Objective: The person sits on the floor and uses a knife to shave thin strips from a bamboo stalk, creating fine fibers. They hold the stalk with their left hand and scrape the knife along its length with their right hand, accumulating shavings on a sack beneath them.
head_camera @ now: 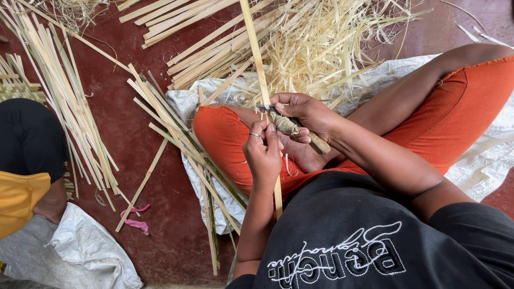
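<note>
**Bamboo strip runs straight away from the body, both hands closed on it at one spot**

The red floor (134,123) is strewn with cut bamboo: a loose heap of pale shavings (321,48) lies ahead of the knees, a fan of split slats (69,107) to the left, and a white woven sack (482,144) is spread under the seated person. A second person in dark and yellow clothing (24,160) sits at the left edge, hands not in view.

The person's legs, in orange trousers (225,134), are folded, and the work sits over the lap. One long bamboo strip (256,51) crosses it. Its long axis runs nearly straight from the top of the view down toward the body, leaning slightly, with the far end out over the shavings and the near end passing below the left wrist toward the black shirt (342,230).

Both hands meet at the same point on that strip, touching each other. The left hand (263,152) is closed around the strip, a ring on one finger, gripping it from the body side. The right hand (305,115) is closed around a knife with a cord-wrapped handle (286,126), its wooden end pointing down to the right; the short blade (266,108) lies against the strip just beyond the left fingertips. The strip's free length lies mostly ahead of the hands.
</note>
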